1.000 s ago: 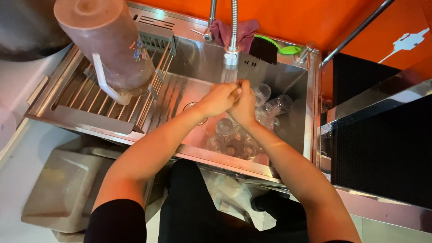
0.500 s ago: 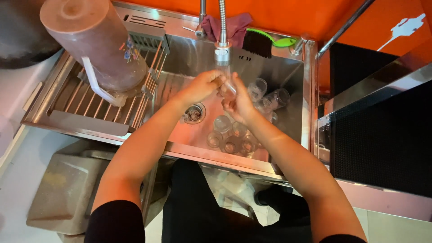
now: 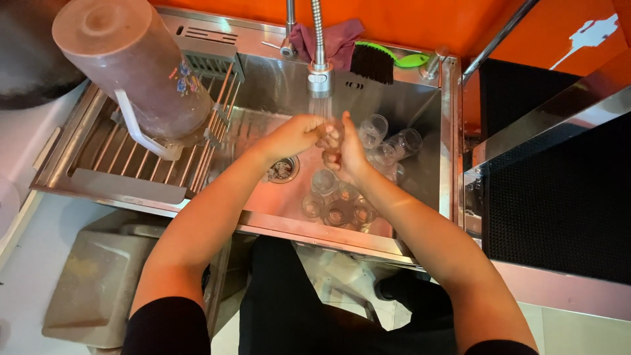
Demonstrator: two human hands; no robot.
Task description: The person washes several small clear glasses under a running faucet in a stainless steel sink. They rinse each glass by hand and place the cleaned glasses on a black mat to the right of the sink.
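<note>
At the far left, a large brown jug with a white handle stands upside down on the ribbed draining rack beside the steel sink. Below the rack, under the edge of the sink unit, sits a grey bin on the floor. Moving right, the left hand reaches over the basin, just above the round drain, with its fingers curled around a small clear glass. That glass is held directly under the tap, where water runs down onto it. The right hand meets the left at the same spot, its fingers wrapped against the other side of the glass, so both hands are closed on it together. On the bottom of the sink, just below the hands, a cluster of clear glasses stands upright, and more glasses lie tipped on their sides to the right of the hands, near the basin's right wall. Behind the tap, on the back ledge, lie a dark red cloth and a brush with black bristles and a green handle. At the far right is a black mat with a fine grid texture.
</note>
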